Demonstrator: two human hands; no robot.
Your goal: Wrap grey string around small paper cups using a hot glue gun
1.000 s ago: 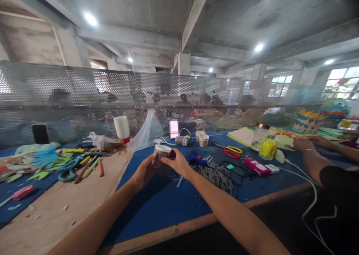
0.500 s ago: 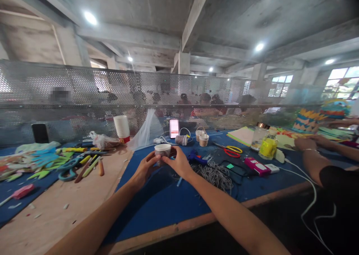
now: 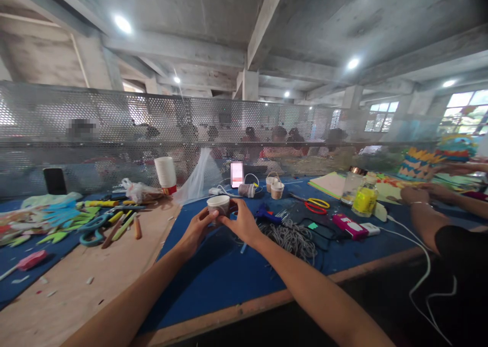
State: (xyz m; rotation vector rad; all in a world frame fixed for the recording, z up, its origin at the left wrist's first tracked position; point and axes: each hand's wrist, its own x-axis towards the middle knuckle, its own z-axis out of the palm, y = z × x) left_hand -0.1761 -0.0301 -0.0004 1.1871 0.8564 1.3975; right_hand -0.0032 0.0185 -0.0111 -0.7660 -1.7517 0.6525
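Both hands hold a small paper cup (image 3: 218, 203) with a white rim, upright over the blue mat; its lower side looks wrapped in grey-brown cord. My left hand (image 3: 197, 230) grips it from the left, thumb on its front. My right hand (image 3: 243, 222) curls round its right side. Right of my right hand lies a heap of grey cord (image 3: 293, 240). A dark blue glue gun (image 3: 269, 213) rests just behind that heap. Beyond the cup lie a cord-wrapped cup on its side (image 3: 246, 190) and two small decorated cups (image 3: 277, 190) with handles.
A lit phone (image 3: 237, 175) stands at the back. Left are stacked paper cups (image 3: 165, 173), blue-handled scissors (image 3: 92, 231) and carving tools. Right are red-yellow scissors (image 3: 317, 206), a yellow bottle (image 3: 365, 198), a magenta box (image 3: 349, 226) and a co-worker's arms (image 3: 423, 214). A perforated screen (image 3: 114, 133) runs behind.
The cup has shifted slightly left in my hands and its rim has tilted a little. My right fingers have moved slightly with it. The surrounding things stay in place.
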